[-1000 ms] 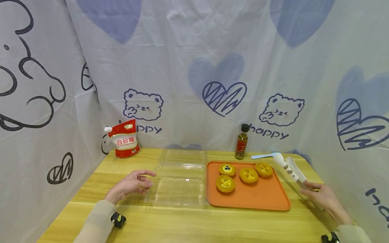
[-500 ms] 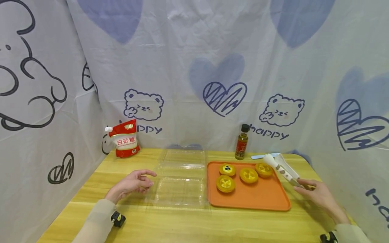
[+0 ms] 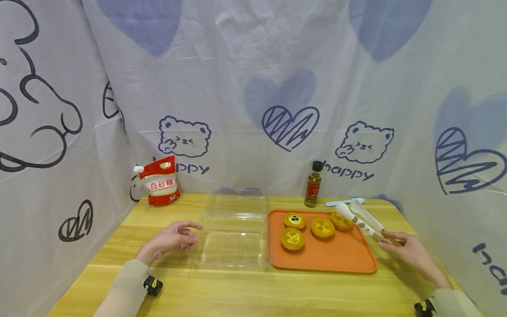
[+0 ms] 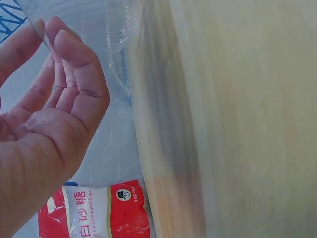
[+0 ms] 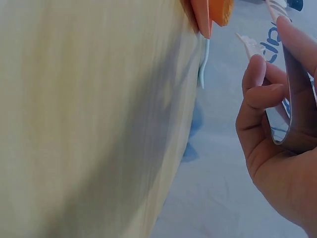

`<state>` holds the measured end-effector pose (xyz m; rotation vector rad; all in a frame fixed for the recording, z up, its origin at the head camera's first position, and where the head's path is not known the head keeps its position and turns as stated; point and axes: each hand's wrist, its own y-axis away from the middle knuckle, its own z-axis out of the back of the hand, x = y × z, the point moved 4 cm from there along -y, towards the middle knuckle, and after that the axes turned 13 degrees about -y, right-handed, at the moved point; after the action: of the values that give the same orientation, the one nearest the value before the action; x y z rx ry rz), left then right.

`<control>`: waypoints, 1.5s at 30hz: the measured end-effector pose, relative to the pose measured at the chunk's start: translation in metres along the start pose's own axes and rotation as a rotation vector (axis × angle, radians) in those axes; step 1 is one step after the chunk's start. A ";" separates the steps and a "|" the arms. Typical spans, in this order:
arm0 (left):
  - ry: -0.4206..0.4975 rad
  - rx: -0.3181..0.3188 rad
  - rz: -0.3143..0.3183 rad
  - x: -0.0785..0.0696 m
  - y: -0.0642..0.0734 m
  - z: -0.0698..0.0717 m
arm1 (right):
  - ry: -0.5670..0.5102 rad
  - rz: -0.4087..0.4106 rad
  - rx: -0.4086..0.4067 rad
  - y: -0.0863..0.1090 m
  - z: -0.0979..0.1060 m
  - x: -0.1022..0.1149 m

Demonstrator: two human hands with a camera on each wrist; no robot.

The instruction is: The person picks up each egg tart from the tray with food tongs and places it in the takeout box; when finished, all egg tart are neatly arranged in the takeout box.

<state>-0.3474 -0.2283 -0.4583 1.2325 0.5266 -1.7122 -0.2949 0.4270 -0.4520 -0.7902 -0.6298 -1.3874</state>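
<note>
My left hand [image 3: 174, 240] stays beside the left edge of the clear plastic container [image 3: 233, 248], fingers loosely bent and apart from the thumb. In the left wrist view, the clear plastic edge lies at its fingertips; whether they touch cannot be told. My right hand [image 3: 408, 251] holds a pair of tongs [image 3: 363, 226], pinched between thumb and fingers. Its metal bend [image 5: 299, 134] rests in my palm. The spread white tips reach over the far right corner of the orange tray [image 3: 328, 259], overlapping the rightmost tart [image 3: 339, 221]; contact is unclear.
More tarts [image 3: 293, 239] sit on the tray, one topped with dark berries [image 3: 295, 219]. Behind stand a dark-capped bottle [image 3: 313, 189] and a pale blue utensil [image 3: 332, 203]. A white sugar bag [image 3: 161, 185] stands back left. Printed curtains [image 3: 237, 132] enclose the table.
My right hand has moved left and slightly away from me, bringing the tongs from right of the tray to over its corner. The left hand has stayed put.
</note>
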 end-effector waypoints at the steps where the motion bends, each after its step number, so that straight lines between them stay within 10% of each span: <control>1: 0.002 -0.001 -0.004 0.000 0.001 0.000 | 0.000 0.000 0.002 0.000 0.000 0.000; 45: -0.004 -0.057 0.022 0.000 0.001 0.001 | 0.123 0.034 -0.007 0.000 -0.001 -0.001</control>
<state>-0.3475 -0.2297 -0.4578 1.1901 0.5537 -1.6694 -0.2952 0.4269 -0.4531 -0.7119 -0.5136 -1.3961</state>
